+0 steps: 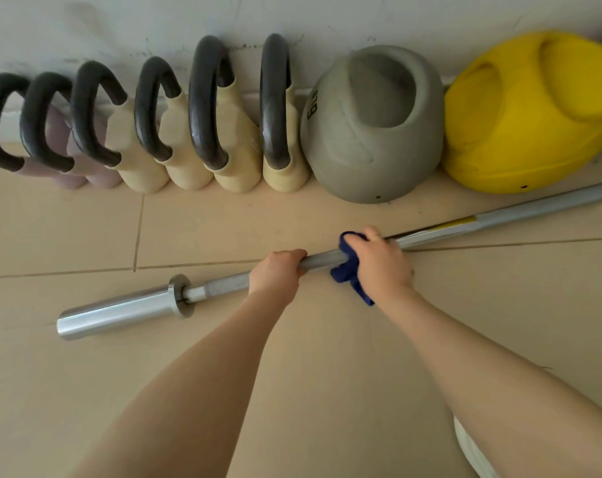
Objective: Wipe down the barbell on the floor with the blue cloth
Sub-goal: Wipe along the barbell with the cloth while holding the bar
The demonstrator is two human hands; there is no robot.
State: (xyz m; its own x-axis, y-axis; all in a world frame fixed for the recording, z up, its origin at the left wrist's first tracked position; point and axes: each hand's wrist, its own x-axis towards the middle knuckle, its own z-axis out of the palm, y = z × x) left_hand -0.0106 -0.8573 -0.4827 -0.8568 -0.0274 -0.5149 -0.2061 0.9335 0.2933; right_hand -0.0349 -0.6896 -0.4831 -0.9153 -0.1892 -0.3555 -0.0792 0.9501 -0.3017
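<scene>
The barbell (223,282) lies diagonally across mid-frame on the tile floor (85,391). The left hand (275,272) curls around its shaft, likely steadying it, while the right hand (378,260) grips the blue cloth (344,270) wrapped around it. Bare shaft runs upper right; kettlebells (371,132) crowd the top.
</scene>
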